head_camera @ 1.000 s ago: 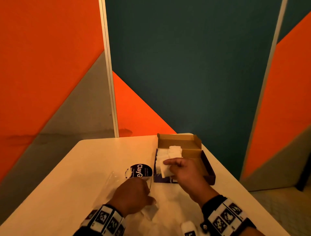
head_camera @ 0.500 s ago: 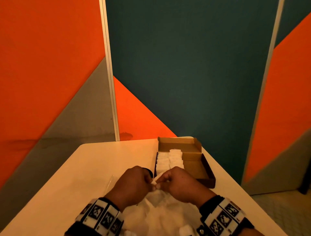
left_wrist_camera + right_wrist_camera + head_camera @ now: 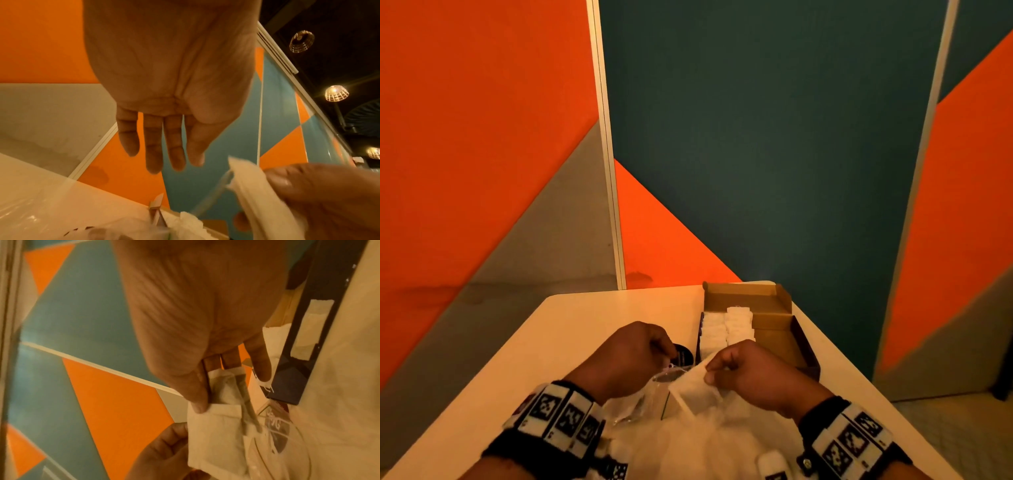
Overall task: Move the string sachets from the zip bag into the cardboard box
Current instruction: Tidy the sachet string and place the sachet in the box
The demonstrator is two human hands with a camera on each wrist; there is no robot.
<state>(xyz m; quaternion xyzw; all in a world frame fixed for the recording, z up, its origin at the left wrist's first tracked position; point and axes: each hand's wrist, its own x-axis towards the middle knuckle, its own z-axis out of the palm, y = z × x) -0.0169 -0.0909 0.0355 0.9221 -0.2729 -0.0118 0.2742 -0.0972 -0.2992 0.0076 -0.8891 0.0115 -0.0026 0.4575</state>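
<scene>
Wall panels (image 3: pixel 756 137): coloured orange, grey and teal; stood upright behind the work area.

Table (image 3: pixel 585 325): pale top; carried all items listed below.

Cardboard box (image 3: pixel 774 332): lay open at the far right of the table, flap raised at the far end. Held packed sachets (image 3: pixel 726 325) in two rows along its left side; showed bare card on the right side.

Zip bag (image 3: pixel 640 407): clear plastic; lay on the table toward the near edge, just short of the box. Bore a round dark label (image 3: pixel 683 354) near the mouth.

Left hand (image 3: pixel 626 359): hovered over the bag's mouth. Showed fingers (image 3: pixel 154 146) extended and loose in the wrist view, gripping nothing.

Right hand (image 3: pixel 750 373): pinched one sachet (image 3: pixel 693 390) between thumb (image 3: pixel 197 394) and fingers.

Sachet: white, flat, square. Was held tilted between the two hands, above the bag's mouth and just in front of the box's near end, outside the box. Could not be told whether its lower edge was clear of the bag.
</scene>
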